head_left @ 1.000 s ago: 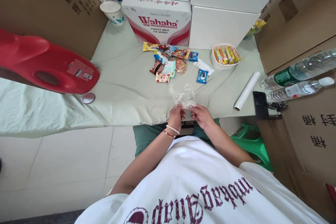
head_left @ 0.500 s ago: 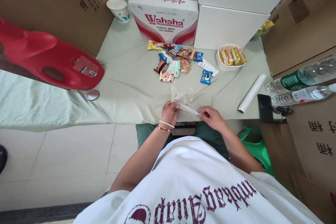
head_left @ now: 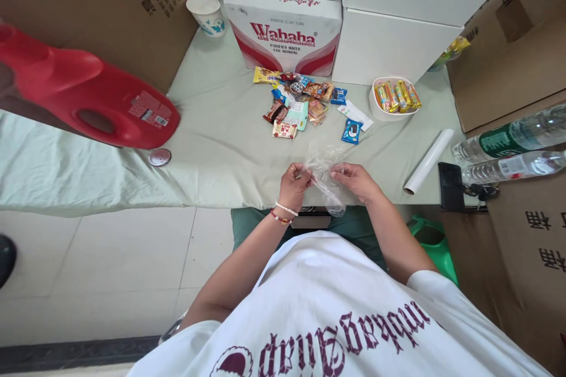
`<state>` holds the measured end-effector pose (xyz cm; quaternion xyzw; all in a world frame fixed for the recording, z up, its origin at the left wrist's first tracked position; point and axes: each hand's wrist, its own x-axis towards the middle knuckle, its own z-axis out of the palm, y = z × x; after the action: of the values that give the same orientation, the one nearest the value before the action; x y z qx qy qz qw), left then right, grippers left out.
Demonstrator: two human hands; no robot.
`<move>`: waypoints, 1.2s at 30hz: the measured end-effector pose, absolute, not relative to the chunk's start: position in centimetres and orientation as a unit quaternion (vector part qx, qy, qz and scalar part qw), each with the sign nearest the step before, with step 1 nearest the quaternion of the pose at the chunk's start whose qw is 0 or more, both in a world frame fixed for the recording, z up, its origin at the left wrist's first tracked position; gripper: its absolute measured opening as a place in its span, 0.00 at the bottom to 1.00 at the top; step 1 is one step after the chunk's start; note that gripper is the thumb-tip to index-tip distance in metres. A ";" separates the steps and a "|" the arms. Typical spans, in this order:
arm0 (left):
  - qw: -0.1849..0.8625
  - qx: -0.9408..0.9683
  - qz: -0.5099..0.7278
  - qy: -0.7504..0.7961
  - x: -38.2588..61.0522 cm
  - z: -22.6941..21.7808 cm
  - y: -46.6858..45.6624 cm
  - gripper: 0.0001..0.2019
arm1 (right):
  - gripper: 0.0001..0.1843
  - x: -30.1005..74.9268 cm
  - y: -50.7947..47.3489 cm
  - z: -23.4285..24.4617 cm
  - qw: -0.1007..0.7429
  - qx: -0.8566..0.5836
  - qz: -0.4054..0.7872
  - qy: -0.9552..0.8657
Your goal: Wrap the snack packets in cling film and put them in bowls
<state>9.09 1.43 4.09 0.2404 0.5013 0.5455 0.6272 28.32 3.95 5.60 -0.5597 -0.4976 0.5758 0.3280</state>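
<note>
A crumpled clear plastic bag [head_left: 326, 179] stretches between my two hands at the table's front edge. My left hand [head_left: 295, 184], with bracelets at the wrist, is closed in a pinch on its left side. On the right side, my right hand [head_left: 355, 181] pinches the film between thumb and fingers. Part of the bag hangs down over the edge towards my lap. Beyond the hands lies a loose pile of wrapped snacks [head_left: 295, 99]. A blue snack packet [head_left: 351, 131] and a white paper strip [head_left: 356, 114] are to the right of that pile.
A white bowl [head_left: 375, 107] holds several yellow-wrapped sticks. A white roll [head_left: 428, 162], a phone [head_left: 451, 187] and plastic bottles [head_left: 515, 135] are on the right. On the left are a red jug [head_left: 106, 100] and a round lid [head_left: 160, 157]. The Wahaha box [head_left: 287, 32] stands behind.
My right hand has moved up and closer to my left. The plastic bag, earlier pulled into a narrow strip, is now bunched, with one part hanging lower between the hands.
</note>
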 end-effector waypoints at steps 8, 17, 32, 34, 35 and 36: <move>0.459 0.334 0.540 0.621 7.4 4.0 1.4 0.16 | 0.24 26.4 2.7 6.2 0.397 -0.537 0.660 -0.346; 0.607 0.279 0.496 0.555 9.9 3.1 2.3 0.11 | 0.18 26.0 2.3 6.9 0.398 -0.474 0.713 -0.329; 0.323 0.374 0.395 0.775 -0.3 2.1 4.8 0.04 | 0.17 29.9 8.1 2.1 0.380 -0.638 0.545 -0.389; 0.170 0.484 0.367 0.776 -0.3 2.5 4.0 0.09 | 0.16 29.8 8.3 1.7 0.359 -0.646 0.526 -0.420; 0.102 0.552 0.346 0.752 -0.1 2.7 3.7 0.11 | 0.15 29.7 8.3 1.6 0.349 -0.647 0.523 -0.432; 0.061 0.624 0.322 0.710 0.3 2.8 3.6 0.13 | 0.15 29.7 8.4 1.5 0.341 -0.645 0.522 -0.442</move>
<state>0.28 3.60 2.82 0.6236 0.7100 0.3215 0.0610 29.66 8.37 1.50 -0.6452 -0.4423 0.5216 0.3407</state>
